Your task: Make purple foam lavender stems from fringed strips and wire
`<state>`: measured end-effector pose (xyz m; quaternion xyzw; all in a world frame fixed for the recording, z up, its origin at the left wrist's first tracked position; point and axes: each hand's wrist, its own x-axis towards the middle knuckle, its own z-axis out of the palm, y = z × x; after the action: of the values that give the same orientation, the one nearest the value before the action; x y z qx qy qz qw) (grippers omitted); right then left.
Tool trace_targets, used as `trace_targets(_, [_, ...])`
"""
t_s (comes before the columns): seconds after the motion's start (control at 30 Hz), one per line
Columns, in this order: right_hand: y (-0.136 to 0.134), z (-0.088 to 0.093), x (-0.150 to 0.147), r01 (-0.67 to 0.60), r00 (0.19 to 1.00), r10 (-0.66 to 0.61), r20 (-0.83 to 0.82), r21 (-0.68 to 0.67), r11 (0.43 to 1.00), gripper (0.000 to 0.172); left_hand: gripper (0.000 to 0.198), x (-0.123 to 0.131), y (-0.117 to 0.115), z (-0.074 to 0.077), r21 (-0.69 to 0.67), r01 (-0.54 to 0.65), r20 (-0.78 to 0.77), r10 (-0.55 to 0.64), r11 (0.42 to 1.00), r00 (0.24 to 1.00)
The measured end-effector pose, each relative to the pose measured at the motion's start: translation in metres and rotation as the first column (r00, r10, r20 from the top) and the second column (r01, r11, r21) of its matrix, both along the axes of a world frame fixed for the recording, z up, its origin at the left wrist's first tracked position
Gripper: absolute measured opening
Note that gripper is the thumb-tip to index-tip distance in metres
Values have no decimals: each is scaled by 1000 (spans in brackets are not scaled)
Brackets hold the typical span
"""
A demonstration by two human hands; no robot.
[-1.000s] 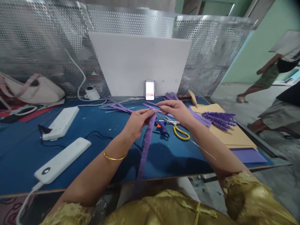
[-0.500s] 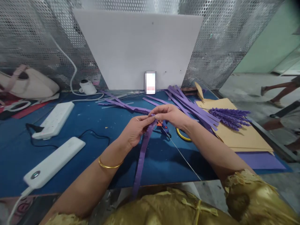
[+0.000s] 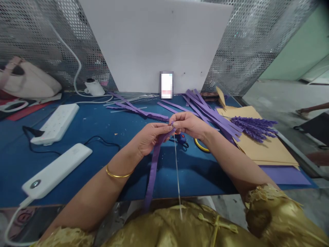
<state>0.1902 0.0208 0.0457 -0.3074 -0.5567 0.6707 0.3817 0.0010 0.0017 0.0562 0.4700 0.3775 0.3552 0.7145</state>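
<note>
Purple strip (image 3: 152,168) is hanging from left hand (image 3: 152,137) and right hand (image 3: 189,124), both pinching it. Pinching lightly is probably preventing creases.

1. One camera, worn on the head, looks forward and down over the worktop (image 3: 100,123).
2. It sits close, the gold top (image 3: 154,230) along the bottom edge.
3. It faces a white board (image 3: 154,44) at the worktop's far side.

This looks like a craft workshop: a blue surface (image 3: 95,133) carries loose purple strips (image 3: 213,115), lavender-like sprigs (image 3: 253,128), tan sheets (image 3: 267,151) and a white power strip (image 3: 58,121), before a perforated metal partition (image 3: 239,51).
</note>
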Motion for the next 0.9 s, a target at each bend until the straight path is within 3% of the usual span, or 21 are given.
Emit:
trace_targets(0.27, [2,-4,1,-52,998,53,-15,77,996,27,19,-4,2,3,-15,5,3,-5,1000,1000])
trace_targets(0.6, [9,-18,2,-149,981,165,-103,147,978,32,25,-3,-1,3,-56,59,-14,-59,997,998])
trace_targets(0.9, [10,-17,1,-100,989,120,-87,206,973,25,25,-5,3,3,-16,49,-46,-50,999,998])
